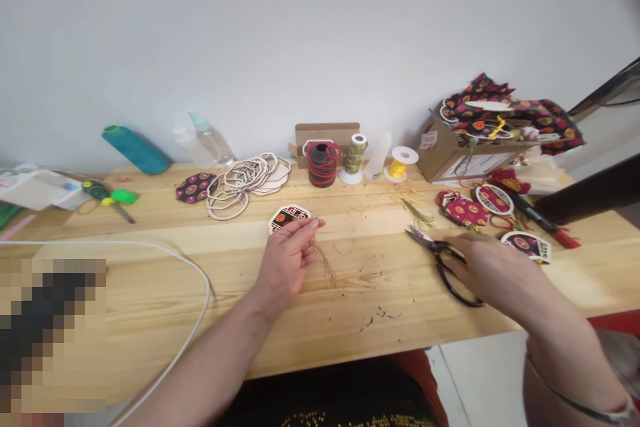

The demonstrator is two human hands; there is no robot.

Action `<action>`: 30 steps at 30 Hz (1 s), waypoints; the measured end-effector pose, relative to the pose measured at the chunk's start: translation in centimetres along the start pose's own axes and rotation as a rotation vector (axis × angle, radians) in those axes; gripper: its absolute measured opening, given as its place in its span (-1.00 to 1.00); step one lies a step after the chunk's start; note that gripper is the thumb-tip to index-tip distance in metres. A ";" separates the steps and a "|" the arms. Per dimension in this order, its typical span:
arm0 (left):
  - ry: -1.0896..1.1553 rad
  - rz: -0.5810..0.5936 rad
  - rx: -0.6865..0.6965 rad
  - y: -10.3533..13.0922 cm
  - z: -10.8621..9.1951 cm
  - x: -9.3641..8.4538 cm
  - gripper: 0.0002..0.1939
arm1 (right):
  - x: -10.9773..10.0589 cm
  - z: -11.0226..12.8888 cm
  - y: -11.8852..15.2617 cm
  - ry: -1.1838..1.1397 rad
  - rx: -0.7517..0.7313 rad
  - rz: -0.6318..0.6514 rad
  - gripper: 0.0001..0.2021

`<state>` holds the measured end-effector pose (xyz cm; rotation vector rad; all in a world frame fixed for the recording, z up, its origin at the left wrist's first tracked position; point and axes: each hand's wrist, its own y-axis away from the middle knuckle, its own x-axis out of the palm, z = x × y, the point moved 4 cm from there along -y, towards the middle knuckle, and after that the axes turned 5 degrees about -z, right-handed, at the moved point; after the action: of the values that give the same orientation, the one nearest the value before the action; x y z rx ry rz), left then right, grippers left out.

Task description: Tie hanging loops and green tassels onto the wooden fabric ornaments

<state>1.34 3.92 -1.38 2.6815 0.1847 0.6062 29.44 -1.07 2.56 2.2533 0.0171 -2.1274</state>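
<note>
Near the middle of the table, my left hand (290, 257) is closed in a pinch. It holds some thin olive threads (327, 268) that hang down toward the wood. Just behind its fingers lies a patterned fabric piece in a white frame (283, 216). On the right, my right hand (487, 267) is over the black handles of a pair of scissors (443, 252), whose blades point left. Its fingertips are largely hidden, so whether it grips the scissors cannot be made out. Green and yellow threads (419, 212) lie behind the blades.
Thread spools (321, 165), a yellow spool (399, 165) and bottles (213, 141) line the wall. Wooden frames (245, 177) are piled left of centre. A cardboard box (440, 150) with cloth stands at right, near decorated pieces (465, 209). A white cable (200, 273) crosses the left side.
</note>
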 end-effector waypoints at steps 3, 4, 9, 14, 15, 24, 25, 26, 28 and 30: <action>-0.016 0.004 0.000 0.0 0.0 0.0 -0.77 | -1.4 4.9 -1.5 -0.197 -0.228 -0.125 -0.79; -0.019 0.001 -0.001 0.0 0.0 0.0 -0.77 | -1.5 6.7 -2.1 -0.271 -0.289 -0.120 -0.81; -0.004 0.027 0.016 -0.2 0.0 0.1 -0.78 | -1.0 14.1 -4.2 -0.173 -0.512 -0.047 -0.91; -0.013 0.035 0.009 -0.3 0.1 0.0 -0.76 | -0.2 16.4 -3.9 -0.009 -0.572 -0.037 -0.90; -0.015 0.033 0.005 -0.3 0.1 -0.1 -0.76 | -0.1 16.4 -3.8 -0.006 -0.572 -0.049 -0.88; -0.027 0.010 -0.024 -0.3 0.3 0.0 -0.72 | 1.2 12.9 -7.4 -0.907 -0.184 0.109 -0.85; -0.032 0.012 -0.021 -0.3 0.3 0.0 -0.72 | 1.2 12.7 -7.7 -1.068 -0.126 0.124 -0.85; -0.037 0.016 -0.018 -0.3 0.3 0.1 -0.73 | 1.2 12.5 -7.8 -1.207 -0.077 0.124 -0.84; -0.053 0.027 -0.015 -0.2 0.4 0.2 -0.74 | 1.2 12.5 -7.7 -1.405 -0.007 0.099 -0.80; -0.072 0.037 -0.019 -0.1 0.4 0.2 -0.74 | 1.1 12.9 -7.2 -1.503 0.025 0.064 -0.80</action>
<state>1.74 3.94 -1.72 2.6885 0.1099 0.5191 16.39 5.64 0.53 0.1937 -0.1217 -3.0708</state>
